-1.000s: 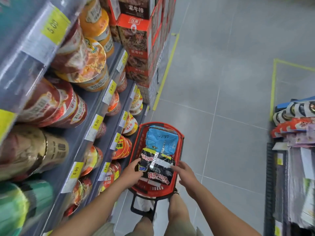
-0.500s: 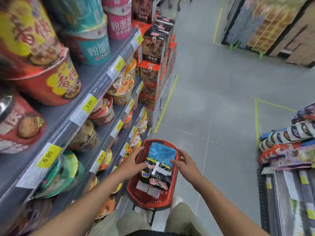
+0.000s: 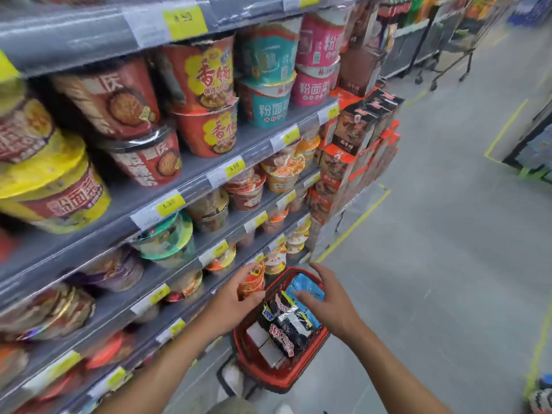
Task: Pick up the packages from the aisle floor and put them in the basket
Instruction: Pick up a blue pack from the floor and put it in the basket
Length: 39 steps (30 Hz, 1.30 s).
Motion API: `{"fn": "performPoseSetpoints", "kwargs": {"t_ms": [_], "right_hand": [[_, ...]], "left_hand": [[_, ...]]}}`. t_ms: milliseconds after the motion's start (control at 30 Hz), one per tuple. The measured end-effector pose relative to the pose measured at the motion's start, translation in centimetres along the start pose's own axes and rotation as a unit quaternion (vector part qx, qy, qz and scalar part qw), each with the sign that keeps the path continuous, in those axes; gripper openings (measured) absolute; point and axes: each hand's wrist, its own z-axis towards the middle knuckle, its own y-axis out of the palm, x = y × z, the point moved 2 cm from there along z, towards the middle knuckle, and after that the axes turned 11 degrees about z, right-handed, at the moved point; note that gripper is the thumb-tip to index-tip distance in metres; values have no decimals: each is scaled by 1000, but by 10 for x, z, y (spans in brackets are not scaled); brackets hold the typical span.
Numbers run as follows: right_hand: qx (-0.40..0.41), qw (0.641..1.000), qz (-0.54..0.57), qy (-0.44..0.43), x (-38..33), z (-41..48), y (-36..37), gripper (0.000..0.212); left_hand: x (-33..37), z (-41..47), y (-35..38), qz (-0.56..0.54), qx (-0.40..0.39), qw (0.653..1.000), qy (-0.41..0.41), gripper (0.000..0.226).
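Observation:
A red plastic basket point(image 3: 286, 377) stands on the grey aisle floor by my feet. Inside lie a black noodle package point(image 3: 288, 327) with red lettering and a blue package point(image 3: 307, 289) at the far end. My left hand point(image 3: 236, 297) hovers over the basket's left rim, fingers spread, holding nothing. My right hand point(image 3: 331, 303) hangs above the blue package with its fingers apart and nothing in it. No package is visible on the floor.
Shelves of instant noodle cups point(image 3: 206, 94) with yellow price tags fill the left side. Stacked orange and black boxes point(image 3: 355, 144) stand at the shelf end. Grey floor with yellow tape lines point(image 3: 352, 225) stretches right; another display point(image 3: 534, 150) stands far right.
The view has risen and swung up toward the shelves, so the basket sits lower and farther off. Both hands have lifted off the packages and hover spread above the basket.

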Motion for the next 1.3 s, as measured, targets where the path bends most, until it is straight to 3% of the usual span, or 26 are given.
{"fn": "performPoseSetpoints", "kwargs": {"t_ms": [67, 267, 600, 733, 1000, 1200, 1300], "right_hand": [[-51, 998, -22, -22, -7, -7, 12, 92], [-170, 979, -63, -93, -33, -25, 67, 83], [-374, 893, -126, -215, -87, -111, 224, 77], [-465, 840, -133, -246, -107, -189, 304, 79], [-584, 739, -147, -301, -119, -389, 447, 71], [-655, 635, -157, -378, -118, -518, 503, 79], [-682, 603, -150, -386, -118, -553, 524, 82]], "left_hand": [[-6, -28, 0, -15, 45, 999, -20, 63], [-28, -112, -17, -28, 165, 983, -76, 68], [-109, -326, -33, -58, 371, 910, -177, 65], [-136, -445, -24, -109, 452, 857, -223, 58], [-173, -693, 30, -68, 572, 734, -361, 61], [-163, -804, 80, -58, 634, 644, -424, 59], [-159, -833, 95, -64, 667, 595, -444, 62]]}}
